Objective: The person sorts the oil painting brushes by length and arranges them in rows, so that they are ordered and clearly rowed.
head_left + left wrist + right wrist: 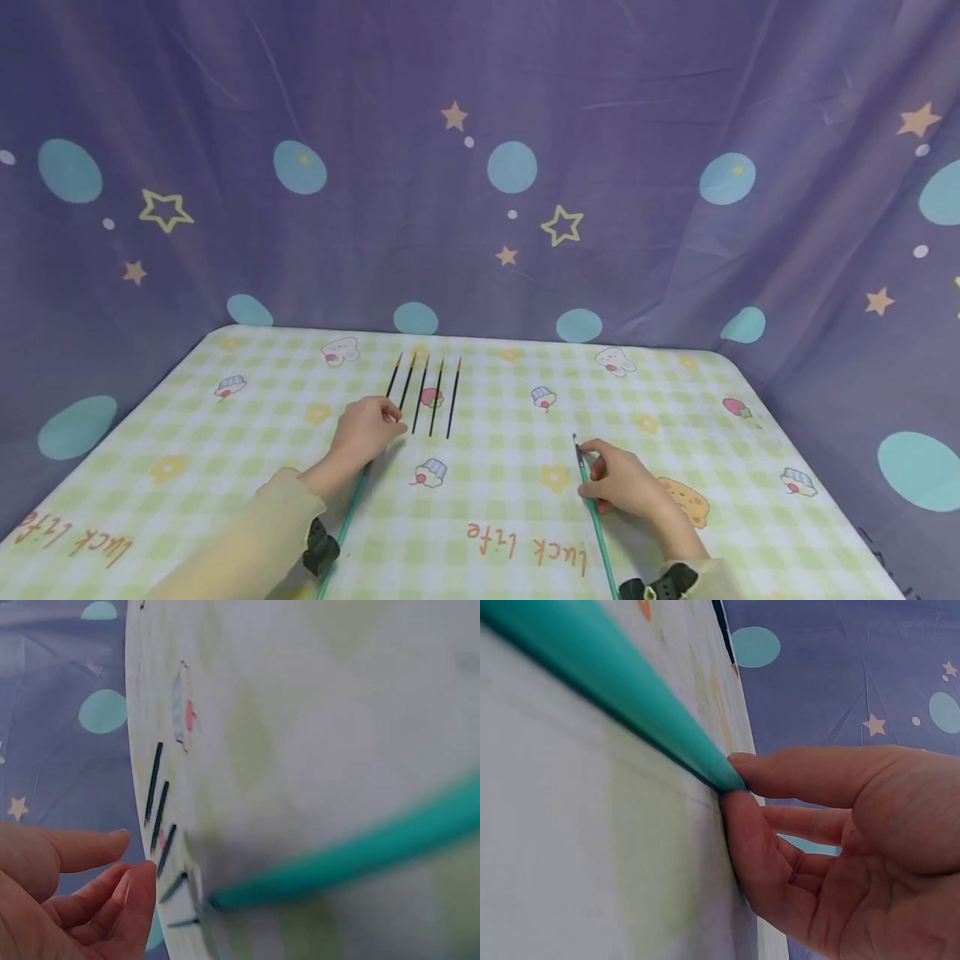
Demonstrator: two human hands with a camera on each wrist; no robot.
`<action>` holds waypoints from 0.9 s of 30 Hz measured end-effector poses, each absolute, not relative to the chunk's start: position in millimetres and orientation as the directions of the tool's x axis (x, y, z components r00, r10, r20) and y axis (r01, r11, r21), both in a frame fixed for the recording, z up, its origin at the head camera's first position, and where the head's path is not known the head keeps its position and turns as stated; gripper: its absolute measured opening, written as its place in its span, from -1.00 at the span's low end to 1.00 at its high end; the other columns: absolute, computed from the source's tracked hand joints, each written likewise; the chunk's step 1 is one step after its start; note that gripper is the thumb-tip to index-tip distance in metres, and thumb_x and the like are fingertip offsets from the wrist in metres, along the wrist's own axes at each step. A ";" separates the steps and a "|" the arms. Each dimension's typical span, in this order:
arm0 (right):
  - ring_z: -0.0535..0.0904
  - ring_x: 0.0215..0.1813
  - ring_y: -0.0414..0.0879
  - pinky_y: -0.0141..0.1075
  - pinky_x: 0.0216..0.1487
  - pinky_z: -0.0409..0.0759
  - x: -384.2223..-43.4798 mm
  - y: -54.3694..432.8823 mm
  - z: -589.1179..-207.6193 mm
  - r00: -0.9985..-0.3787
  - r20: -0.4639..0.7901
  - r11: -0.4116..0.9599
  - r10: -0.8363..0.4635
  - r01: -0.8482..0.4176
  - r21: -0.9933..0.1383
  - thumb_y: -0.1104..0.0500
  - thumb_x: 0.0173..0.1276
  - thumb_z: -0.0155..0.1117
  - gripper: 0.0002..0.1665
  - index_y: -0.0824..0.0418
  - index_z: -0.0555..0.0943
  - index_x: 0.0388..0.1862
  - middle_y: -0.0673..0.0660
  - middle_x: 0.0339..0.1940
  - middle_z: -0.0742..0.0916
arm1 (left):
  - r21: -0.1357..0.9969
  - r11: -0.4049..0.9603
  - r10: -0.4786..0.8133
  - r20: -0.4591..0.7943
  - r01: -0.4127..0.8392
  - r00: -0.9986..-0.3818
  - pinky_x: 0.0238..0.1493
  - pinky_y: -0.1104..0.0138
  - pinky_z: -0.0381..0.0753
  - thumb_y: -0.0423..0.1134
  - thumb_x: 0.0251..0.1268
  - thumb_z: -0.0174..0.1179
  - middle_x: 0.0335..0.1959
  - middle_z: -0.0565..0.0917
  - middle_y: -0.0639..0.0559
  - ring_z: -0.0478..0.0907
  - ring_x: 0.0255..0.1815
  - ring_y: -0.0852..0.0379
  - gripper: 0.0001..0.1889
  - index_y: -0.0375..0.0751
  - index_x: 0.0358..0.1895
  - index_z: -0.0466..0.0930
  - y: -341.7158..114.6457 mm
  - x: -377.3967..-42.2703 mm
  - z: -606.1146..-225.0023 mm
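Note:
My right hand (624, 479) pinches a teal-handled paintbrush (602, 537) between thumb and fingertips near its metal collar. The bristle end points away from me, and the handle (645, 697) runs back past the wrist. On the left, a second teal paintbrush (349, 515) lies under my left hand (369, 429), which covers its far end in the head view. Thumb and fingers of that hand (90, 900) stand apart with nothing between them in the left wrist view. Just beyond it, several thin black paintbrushes (436, 398) lie side by side, tips away from me.
A green-and-white checked cloth (517, 467) with printed cakes, flowers and lettering covers the table. Its far edge meets a purple curtain (630, 267) with stars and blue dots, which also hangs along both sides. Each wrist wears a black strap (321, 547).

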State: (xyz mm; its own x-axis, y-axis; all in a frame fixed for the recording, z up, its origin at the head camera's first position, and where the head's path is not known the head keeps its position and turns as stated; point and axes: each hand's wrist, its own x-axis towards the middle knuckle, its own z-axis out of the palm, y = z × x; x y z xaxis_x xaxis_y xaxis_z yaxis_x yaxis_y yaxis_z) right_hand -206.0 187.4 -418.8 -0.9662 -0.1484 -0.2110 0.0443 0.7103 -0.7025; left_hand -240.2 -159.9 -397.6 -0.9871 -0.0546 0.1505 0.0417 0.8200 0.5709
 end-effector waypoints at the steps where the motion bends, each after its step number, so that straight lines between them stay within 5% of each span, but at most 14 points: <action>1: 0.50 -0.63 -0.12 -0.32 -0.56 0.49 -205.9 186.7 -419.0 -0.966 -0.210 0.713 -0.148 0.043 -0.700 0.29 0.05 0.35 -0.33 0.22 0.38 0.19 0.09 -0.48 0.52 | 0.571 0.820 -0.057 0.144 0.036 -0.988 -0.55 0.32 0.42 -0.26 -0.04 0.28 -0.59 0.57 0.06 0.43 -0.71 0.24 -0.86 -0.25 -0.40 0.61 -164.0 -236.7 -398.1; 17: 0.51 -0.63 -0.12 -0.31 -0.59 0.51 -208.7 184.9 -418.5 -0.968 -0.214 0.736 -0.130 0.050 -0.675 0.33 0.03 0.29 -0.36 0.19 0.39 0.16 0.10 -0.43 0.54 | 0.583 0.785 -0.113 -0.201 -0.212 -0.973 -0.63 0.37 0.43 -0.31 -0.07 0.31 -0.62 0.51 -0.04 0.47 -0.70 0.15 -0.79 -0.30 -0.42 0.46 -193.5 -192.9 -394.8; 27: 0.51 -0.63 -0.11 -0.30 -0.61 0.53 -207.8 181.0 -415.4 -0.976 -0.195 0.720 -0.101 0.064 -0.691 0.34 0.01 0.28 -0.31 0.20 0.38 0.21 0.11 -0.42 0.54 | 0.641 0.733 -0.086 -0.244 -0.227 -0.966 -0.65 0.36 0.55 -0.47 -0.13 0.24 -0.55 0.47 -0.11 0.47 -0.65 0.13 -0.80 -0.35 -0.40 0.41 -193.2 -188.6 -399.6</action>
